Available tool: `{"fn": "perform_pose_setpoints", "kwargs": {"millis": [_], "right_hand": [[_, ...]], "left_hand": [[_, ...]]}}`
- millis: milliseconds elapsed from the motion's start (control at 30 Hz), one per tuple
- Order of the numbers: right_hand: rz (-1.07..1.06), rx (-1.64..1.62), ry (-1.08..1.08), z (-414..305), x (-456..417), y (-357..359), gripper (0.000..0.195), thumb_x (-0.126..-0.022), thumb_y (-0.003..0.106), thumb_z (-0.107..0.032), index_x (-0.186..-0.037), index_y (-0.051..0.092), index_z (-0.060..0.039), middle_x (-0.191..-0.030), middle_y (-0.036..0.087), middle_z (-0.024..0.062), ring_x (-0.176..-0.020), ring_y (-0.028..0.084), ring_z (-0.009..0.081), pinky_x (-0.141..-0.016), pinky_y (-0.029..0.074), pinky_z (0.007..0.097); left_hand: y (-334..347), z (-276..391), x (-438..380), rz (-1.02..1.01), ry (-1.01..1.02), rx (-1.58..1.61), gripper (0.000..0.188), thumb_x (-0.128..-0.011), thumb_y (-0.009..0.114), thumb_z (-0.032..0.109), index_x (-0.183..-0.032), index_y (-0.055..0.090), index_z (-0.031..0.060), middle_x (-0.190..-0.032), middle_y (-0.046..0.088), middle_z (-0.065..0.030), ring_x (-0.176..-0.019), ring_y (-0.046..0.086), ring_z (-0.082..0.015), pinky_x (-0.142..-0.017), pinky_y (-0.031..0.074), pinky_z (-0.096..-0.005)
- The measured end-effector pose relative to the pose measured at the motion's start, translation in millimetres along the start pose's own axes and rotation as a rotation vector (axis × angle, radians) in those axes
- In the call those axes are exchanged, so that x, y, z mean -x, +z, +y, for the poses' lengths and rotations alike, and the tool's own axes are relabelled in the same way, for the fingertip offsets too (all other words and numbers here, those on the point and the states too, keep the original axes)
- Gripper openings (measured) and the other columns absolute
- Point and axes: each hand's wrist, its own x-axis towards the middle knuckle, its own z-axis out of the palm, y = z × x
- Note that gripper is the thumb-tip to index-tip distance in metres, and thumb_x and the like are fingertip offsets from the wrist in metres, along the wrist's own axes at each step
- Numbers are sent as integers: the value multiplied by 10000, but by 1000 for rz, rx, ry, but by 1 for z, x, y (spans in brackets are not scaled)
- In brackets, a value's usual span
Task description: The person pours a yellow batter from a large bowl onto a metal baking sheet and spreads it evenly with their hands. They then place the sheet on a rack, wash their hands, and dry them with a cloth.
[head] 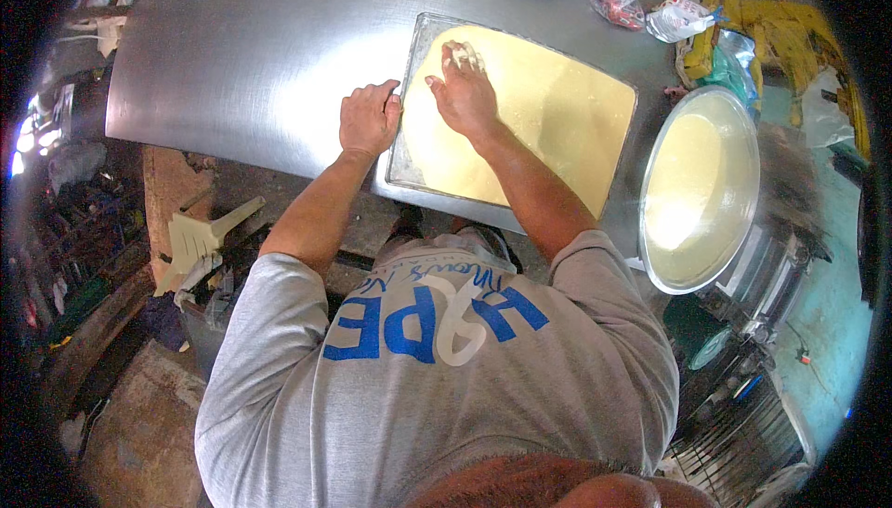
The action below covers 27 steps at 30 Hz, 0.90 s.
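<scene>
A shallow metal baking tray (415, 44) lies on the steel table, slightly turned. Pale yellow dough (550, 117) is spread flat across most of it, with bare metal showing along the left side. My right hand (465, 86) lies palm down on the dough near its upper left, thumb out and fingertips coated with pale dough or batter. Beside the tray's left rim is my left hand (369, 117), fingers bent and thumb close to the rim. Whether it grips the rim cannot be made out.
A large metal basin (749, 180) with pale residue inside stands right of the tray. Plastic bags (679, 18) and a yellow crate (700, 55) are at the far right. The steel table (230, 55) extends left. Below its edge is a cream plastic chair (191, 239).
</scene>
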Motion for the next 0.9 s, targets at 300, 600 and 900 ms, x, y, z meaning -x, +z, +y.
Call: {"fn": "perform_pose_setpoints", "kwargs": {"millis": [300,600,900], "right_hand": [[15,158,177,20,21,-1,722,-944,539,-366,-1419,289,116,-1461,330,302,-1397,262,433,-1162,192,501],[-4,137,-29,-1,-6,-7,537,-948,535,-271,-1333,441,93,-1379,459,250,-1354,350,410,-1123,263,504],[69,163,-116,-8,-34,2,448,-914,554,-296,-1260,550,-10,-1281,523,178,-1236,435,365,-1006,328,530]], "left_hand": [[5,-5,2,-22,-7,-68,281,-891,525,246,-1132,632,149,-892,615,-99,-871,566,-291,-803,411,-436],[2,-5,2,13,21,1,282,-888,525,234,-1128,636,136,-888,625,-95,-863,571,-284,-798,412,-432],[4,-4,0,18,13,-27,251,-892,534,230,-1093,650,134,-865,620,-91,-849,570,-284,-804,412,-432]]}}
